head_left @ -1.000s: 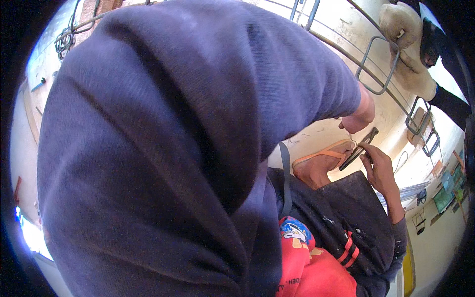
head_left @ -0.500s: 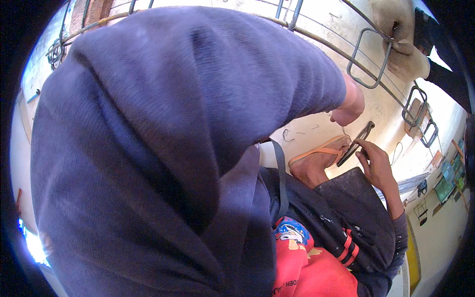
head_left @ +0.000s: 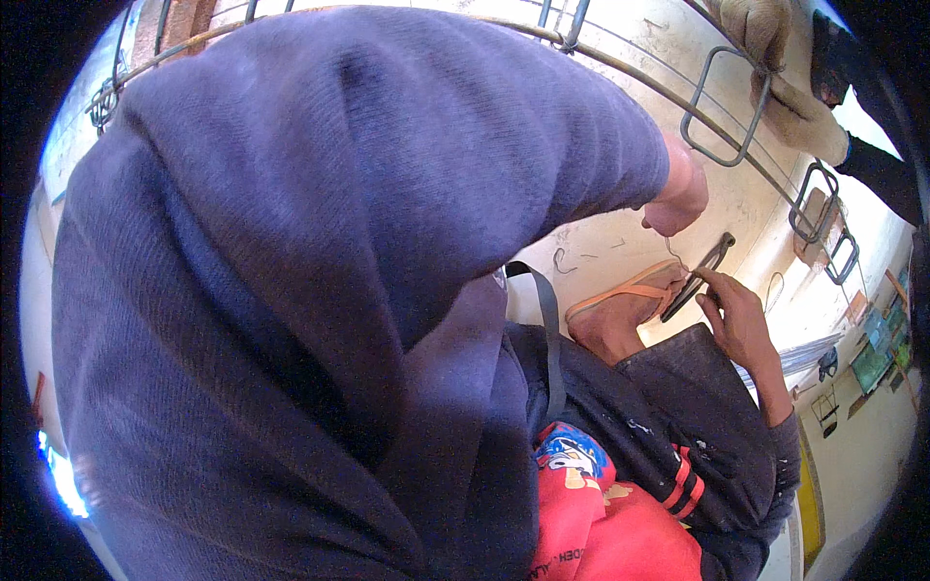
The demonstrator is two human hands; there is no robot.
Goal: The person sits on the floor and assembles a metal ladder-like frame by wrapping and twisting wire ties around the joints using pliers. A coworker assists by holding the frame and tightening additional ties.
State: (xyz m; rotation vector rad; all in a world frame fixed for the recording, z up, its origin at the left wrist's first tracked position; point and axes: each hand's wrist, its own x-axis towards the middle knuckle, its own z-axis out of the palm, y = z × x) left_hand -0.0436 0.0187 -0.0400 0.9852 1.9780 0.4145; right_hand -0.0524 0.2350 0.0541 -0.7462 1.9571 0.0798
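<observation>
My left arm in a dark blue knitted sleeve (head_left: 387,174) fills much of the picture and reaches to the right. At its end my left hand (head_left: 680,201) is closed, with a thin wire (head_left: 670,250) hanging from it. The wire runs down to the fingertips of my right hand (head_left: 738,315), whose index finger and thumb are bent toward it; the thumb stands a little off. Beside those fingertips, dark metal pincers (head_left: 719,252) lie next to a foot in an orange-strapped sandal (head_left: 625,295). Part of the tool is hidden behind my fingers.
Long steel rods (head_left: 644,87) cross the top, with rectangular steel stirrups (head_left: 725,107) hanging along them. At upper right a co-worker's gloved hand (head_left: 804,116) is at a stirrup. Wire scraps (head_left: 559,259) lie on the pale floor; a wire bundle (head_left: 809,354) is right of my wrist.
My left hand has shifted slightly left, and more of the wire shows below it. The co-worker's lower gloved hand has moved slightly right. My right hand stays nearly in place.
</observation>
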